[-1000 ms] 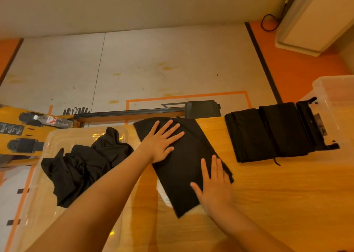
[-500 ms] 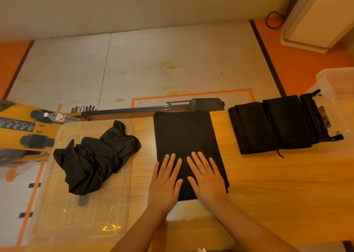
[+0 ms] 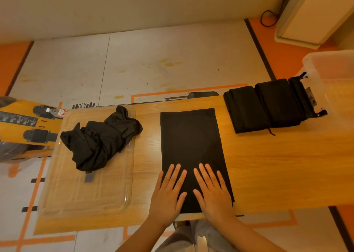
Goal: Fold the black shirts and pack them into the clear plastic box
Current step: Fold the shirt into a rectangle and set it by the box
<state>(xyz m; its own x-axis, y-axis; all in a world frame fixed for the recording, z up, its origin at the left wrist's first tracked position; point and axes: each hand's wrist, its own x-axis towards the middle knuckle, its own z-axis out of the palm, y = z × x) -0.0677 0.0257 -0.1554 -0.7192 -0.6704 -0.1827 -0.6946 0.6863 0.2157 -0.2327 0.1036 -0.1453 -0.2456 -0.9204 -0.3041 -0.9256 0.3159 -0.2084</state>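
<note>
Folded shirt [image 3: 191, 146] flat at table [image 3: 277, 175] centre. Left hand [image 3: 167, 196] and right hand [image 3: 213, 192] press its near end, fingers straight, grasping nothing. Crumpled shirt [image 3: 101, 138] on lid [image 3: 86, 194] left; 2 folded shirts [image 3: 264, 106] beside box [image 3: 333, 69] right.

The flat folded shirt [image 3: 191, 146] was plain black. The crumpled shirt [image 3: 99, 136] and the folded stack [image 3: 264, 106] were the same black. The surface [image 3: 277, 165] showed honey-coloured wood grain. The tray [image 3: 86, 194] and box [image 3: 329, 64] were clear, colourless plastic. The floor [image 3: 172, 60] was pale grey with orange lines and a black stripe. The equipment [image 3: 17, 135] was yellow with black fittings.
</note>
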